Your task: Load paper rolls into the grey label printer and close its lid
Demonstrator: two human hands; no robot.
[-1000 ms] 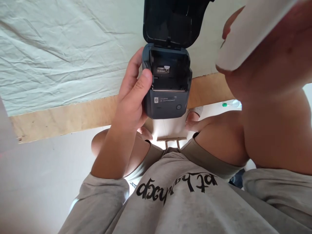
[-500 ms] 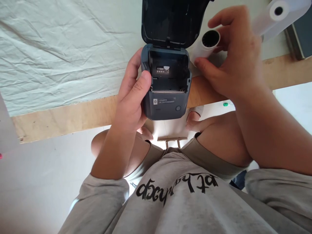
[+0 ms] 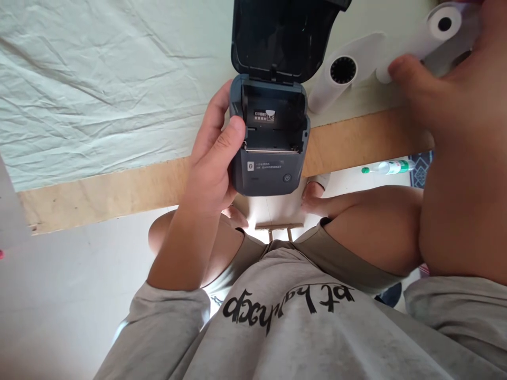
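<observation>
My left hand [image 3: 216, 153] is closed around the left side of a dark blue-grey portable label printer [image 3: 267, 171], thumb on its rim. The printer's black lid [image 3: 281, 39] is swung up, and its paper bay shows a small printed sticker inside. Just right of the printer stands a white paper roll [image 3: 327, 95] with a dark core and a loose flap of paper. My right hand [image 3: 447, 100] is beside a second white roll [image 3: 430, 39], its thumb stretched out over the lower part. The other fingers are mostly hidden at the frame's edge.
A pale wrinkled cloth [image 3: 111, 89] covers the table, whose bare wooden edge [image 3: 103, 192] runs along the front. On the floor below lies a plastic bottle [image 3: 388, 167] with a green cap, near a patterned blue mat [image 3: 422, 168].
My right hand has moved right, away from the nearer roll to the farther one. The nearer roll now stands free with its paper flap visible. My left hand and the printer have barely moved.
</observation>
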